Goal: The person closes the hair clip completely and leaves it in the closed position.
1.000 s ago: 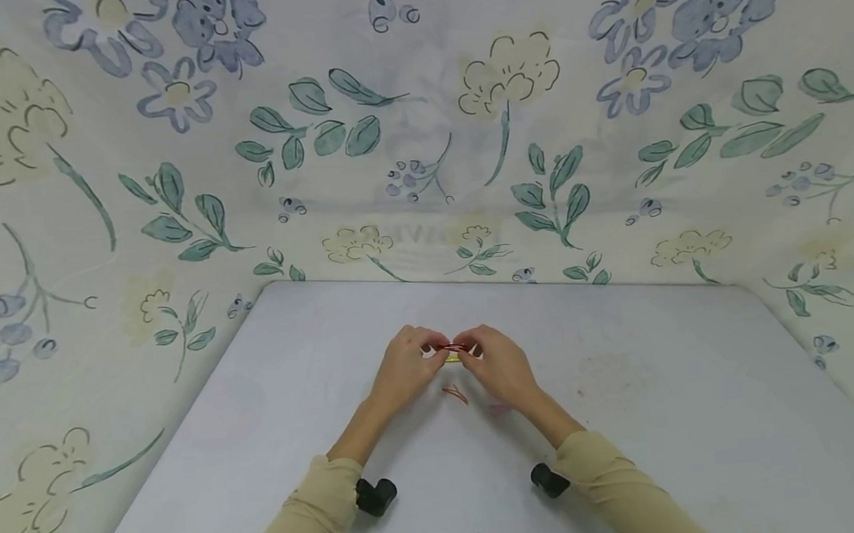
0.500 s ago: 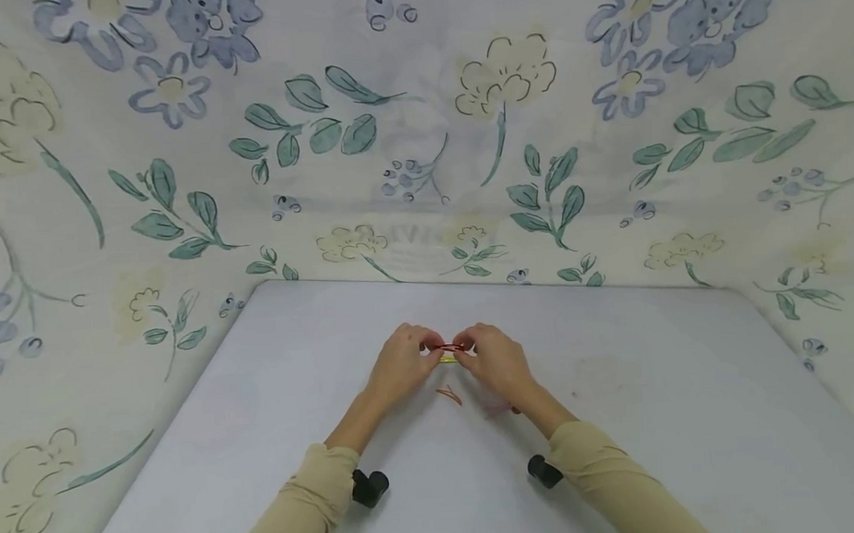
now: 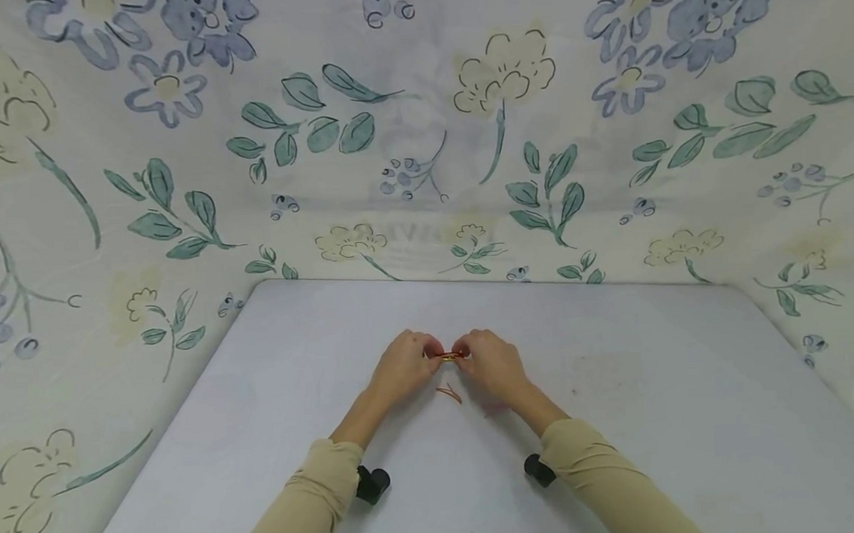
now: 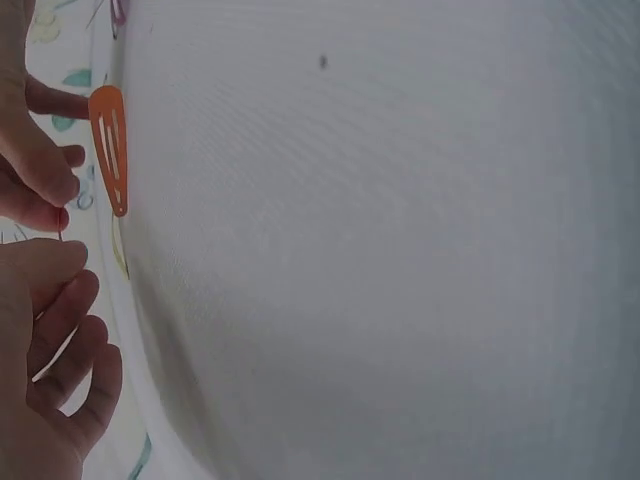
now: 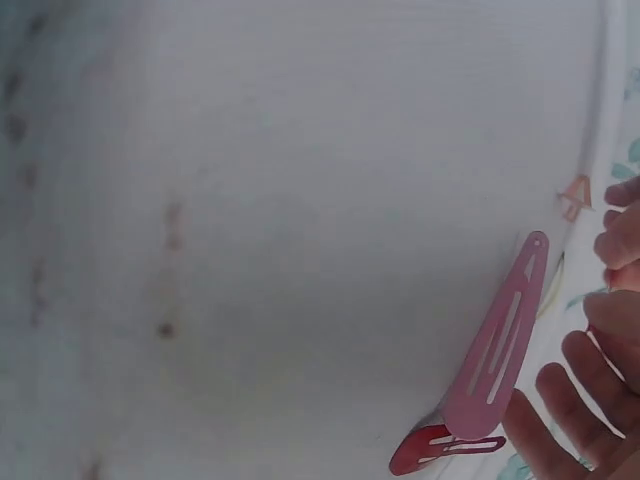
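Note:
In the head view, a red hair clip is held level between my two hands. My left hand pinches its left end with thumb and fingers, and my right hand pinches the right end. From the left wrist the clip shows only as a thin red edge. A yellow hair clip lies on the table just past the held one. Nearer to me, an orange hair clip lies flat between the forearms. By my right hand are a pink hair clip and another red clip partly under it.
The white table is backed and flanked by a flower-printed cloth. Black wrist cameras sit under both forearms, the left one and the right one. Beige sleeves are rolled up the forearms.
Both hands have come slightly nearer and lower with the red hair clip, which now overlaps the yellow one in the head view. The view itself has shifted a little.

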Demonstrator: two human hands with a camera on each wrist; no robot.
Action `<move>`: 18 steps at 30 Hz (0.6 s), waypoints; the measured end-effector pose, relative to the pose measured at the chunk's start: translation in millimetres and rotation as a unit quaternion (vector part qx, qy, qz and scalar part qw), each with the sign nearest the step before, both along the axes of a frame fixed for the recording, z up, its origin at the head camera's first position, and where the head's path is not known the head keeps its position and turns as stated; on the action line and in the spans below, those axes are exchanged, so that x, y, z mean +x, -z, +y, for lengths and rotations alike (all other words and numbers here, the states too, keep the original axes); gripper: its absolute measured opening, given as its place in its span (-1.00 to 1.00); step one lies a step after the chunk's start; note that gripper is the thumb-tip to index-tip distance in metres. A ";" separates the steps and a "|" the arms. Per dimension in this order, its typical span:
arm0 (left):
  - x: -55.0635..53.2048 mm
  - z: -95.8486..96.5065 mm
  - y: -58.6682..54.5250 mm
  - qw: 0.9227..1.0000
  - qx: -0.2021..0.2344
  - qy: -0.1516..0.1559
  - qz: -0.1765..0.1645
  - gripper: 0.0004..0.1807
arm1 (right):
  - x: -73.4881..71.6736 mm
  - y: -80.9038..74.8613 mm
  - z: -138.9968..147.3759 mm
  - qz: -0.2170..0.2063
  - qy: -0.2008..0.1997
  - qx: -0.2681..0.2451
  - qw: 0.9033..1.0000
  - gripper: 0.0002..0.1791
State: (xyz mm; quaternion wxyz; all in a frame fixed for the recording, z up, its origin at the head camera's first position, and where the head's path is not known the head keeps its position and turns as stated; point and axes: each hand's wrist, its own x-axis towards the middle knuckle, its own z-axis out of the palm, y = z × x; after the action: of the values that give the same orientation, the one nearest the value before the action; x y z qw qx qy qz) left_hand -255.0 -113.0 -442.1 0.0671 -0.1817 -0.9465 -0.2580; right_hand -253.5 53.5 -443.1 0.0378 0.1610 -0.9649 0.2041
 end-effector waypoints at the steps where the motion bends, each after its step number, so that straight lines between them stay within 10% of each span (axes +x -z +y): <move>1: -0.3 -0.3 1.1 1.000 -0.003 0.001 -0.001 -0.96 | 0.2 0.3 -0.4 -0.002 -0.001 0.002 1.000 -0.85; 18: 4.7 -2.3 4.8 0.999 -0.024 0.011 -0.023 -0.96 | 1.7 7.2 -6.5 -0.011 -0.023 0.058 0.998 -0.89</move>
State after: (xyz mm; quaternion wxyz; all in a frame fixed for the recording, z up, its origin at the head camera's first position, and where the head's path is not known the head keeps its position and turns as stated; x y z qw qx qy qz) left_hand -250.3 -115.3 -447.0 0.0382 -0.1873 -0.9517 -0.2402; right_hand -251.8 47.1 -450.4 0.0136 0.1826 -0.9715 0.1508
